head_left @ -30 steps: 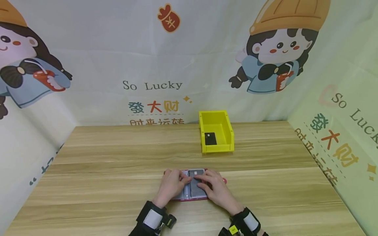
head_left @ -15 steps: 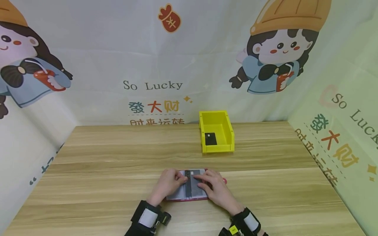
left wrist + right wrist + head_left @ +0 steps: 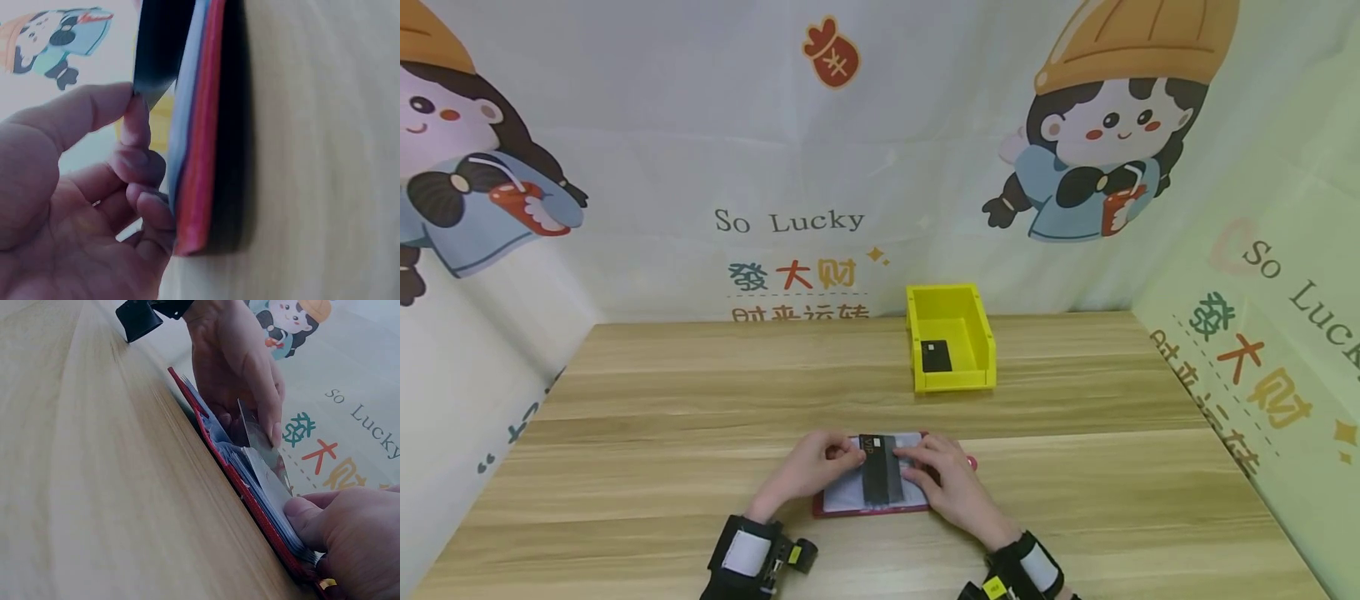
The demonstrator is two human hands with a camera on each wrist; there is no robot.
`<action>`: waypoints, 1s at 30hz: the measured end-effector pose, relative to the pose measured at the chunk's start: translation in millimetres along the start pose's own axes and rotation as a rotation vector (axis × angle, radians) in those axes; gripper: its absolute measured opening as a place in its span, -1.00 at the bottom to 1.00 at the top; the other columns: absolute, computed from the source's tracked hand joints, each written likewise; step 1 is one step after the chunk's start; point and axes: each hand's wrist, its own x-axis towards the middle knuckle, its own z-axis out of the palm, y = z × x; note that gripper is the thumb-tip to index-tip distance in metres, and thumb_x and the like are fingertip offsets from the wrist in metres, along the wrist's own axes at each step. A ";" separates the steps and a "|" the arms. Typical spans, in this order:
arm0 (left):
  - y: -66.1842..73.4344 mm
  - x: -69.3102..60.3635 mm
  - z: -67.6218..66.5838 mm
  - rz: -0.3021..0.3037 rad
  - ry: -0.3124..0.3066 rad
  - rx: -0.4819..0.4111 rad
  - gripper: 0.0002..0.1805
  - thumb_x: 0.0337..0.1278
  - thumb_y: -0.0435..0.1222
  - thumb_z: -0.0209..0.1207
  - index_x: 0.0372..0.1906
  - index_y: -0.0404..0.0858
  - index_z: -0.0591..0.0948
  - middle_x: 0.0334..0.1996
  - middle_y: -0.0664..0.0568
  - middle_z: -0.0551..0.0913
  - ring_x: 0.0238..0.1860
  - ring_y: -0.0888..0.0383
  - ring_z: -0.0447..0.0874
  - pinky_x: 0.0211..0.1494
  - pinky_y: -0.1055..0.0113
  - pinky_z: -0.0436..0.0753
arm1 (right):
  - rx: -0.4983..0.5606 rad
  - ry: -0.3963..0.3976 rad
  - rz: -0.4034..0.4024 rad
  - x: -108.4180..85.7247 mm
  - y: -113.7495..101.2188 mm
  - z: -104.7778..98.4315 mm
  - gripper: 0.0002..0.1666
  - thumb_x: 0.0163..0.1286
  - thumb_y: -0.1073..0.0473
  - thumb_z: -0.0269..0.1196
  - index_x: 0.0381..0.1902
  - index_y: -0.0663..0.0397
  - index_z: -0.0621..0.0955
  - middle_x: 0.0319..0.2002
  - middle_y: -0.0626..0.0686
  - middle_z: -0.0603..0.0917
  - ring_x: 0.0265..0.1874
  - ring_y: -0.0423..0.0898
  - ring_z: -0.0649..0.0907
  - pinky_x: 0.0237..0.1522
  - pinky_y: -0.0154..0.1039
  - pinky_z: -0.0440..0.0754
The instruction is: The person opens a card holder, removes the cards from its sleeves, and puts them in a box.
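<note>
A red-covered card holder [image 3: 842, 503] lies spread on the table, its clear sleeves seen edge-on in the right wrist view [image 3: 250, 487]. The left hand [image 3: 816, 463] pinches the left edge of a black card [image 3: 874, 479] marked VIP between thumb and index finger; in the left wrist view the hand [image 3: 94, 156] grips the dark card [image 3: 164, 44], tilted above the sleeves. The right hand [image 3: 951, 483] rests on the holder's right side; its thumb presses the sleeves in the right wrist view [image 3: 356, 537]. Whether the card is fully outside its sleeve, I cannot tell.
A yellow bin [image 3: 955, 381] stands behind the holder, slightly right, with a black card [image 3: 936, 357] inside. Printed cloth walls [image 3: 925, 167] enclose the back and sides of the wooden table [image 3: 662, 467].
The left hand has moved left, with the dark card shifting left and tilting up out of the right-hand page area. More of the left page shows. The right hand has stayed nearly still.
</note>
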 end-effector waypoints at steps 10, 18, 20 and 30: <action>-6.8 -1.5 -0.7 0.013 -0.023 -0.071 -0.77 0.35 -0.29 0.15 -0.44 -0.30 0.61 -0.53 0.15 0.40 -0.49 0.35 0.32 -0.39 0.47 0.29 | 0.000 0.013 -0.018 -0.5 0.3 0.3 -0.69 0.32 0.25 0.35 0.03 0.00 0.73 -0.24 -0.09 0.64 -0.13 -0.16 0.54 0.03 -0.13 0.45; -5.4 -3.4 0.2 -0.017 0.001 -0.123 -0.75 0.34 -0.34 0.04 -0.47 -0.38 0.52 -0.54 0.14 0.33 -0.48 0.32 0.29 -0.37 0.45 0.28 | 0.020 0.006 -0.003 -0.1 -0.3 -1.0 -0.71 0.32 0.26 0.35 0.00 -0.01 0.73 -0.25 -0.10 0.63 -0.16 -0.19 0.51 0.00 -0.16 0.41; -4.0 -3.7 0.1 -0.051 0.008 -0.136 -0.75 0.33 -0.34 0.02 -0.45 -0.38 0.53 -0.55 0.14 0.31 -0.50 0.32 0.26 -0.38 0.45 0.26 | 0.028 0.000 0.004 -0.1 -0.1 -1.3 -0.71 0.33 0.26 0.35 0.00 -0.01 0.74 -0.26 -0.11 0.62 -0.17 -0.20 0.50 -0.01 -0.19 0.40; -0.2 -4.1 -0.8 -0.145 0.053 -0.217 -0.74 0.37 -0.32 -0.04 -0.43 -0.33 0.53 -0.56 0.14 0.30 -0.47 0.26 0.27 -0.36 0.41 0.29 | 0.039 -0.006 0.011 0.5 1.7 -0.7 -0.73 0.33 0.26 0.35 -0.01 -0.03 0.74 -0.26 -0.12 0.62 -0.18 -0.22 0.49 -0.02 -0.19 0.38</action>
